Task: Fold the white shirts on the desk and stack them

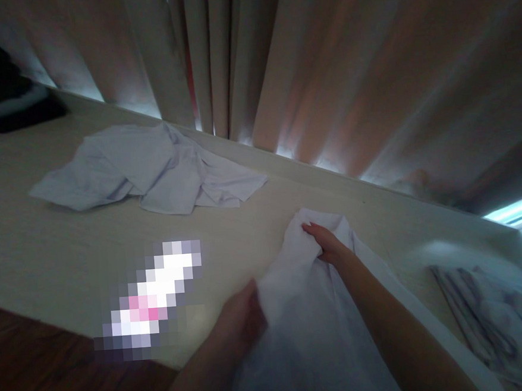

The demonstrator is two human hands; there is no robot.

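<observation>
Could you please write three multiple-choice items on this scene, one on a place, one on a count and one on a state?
1. Where does the crumpled pale shirt lie?
A. on the table near the curtain
B. on the floor
C. over a chair

2. How many hands hold the white cloth?
A. none
B. one
C. two

3. How are the curtains?
A. drawn shut
B. wide open
C. taken down

Answers:
1 A: the crumpled pale shirt rests on the table below the curtain.
2 C: left hand and right hand both grip the white cloth.
3 A: only slivers of light show.
</observation>
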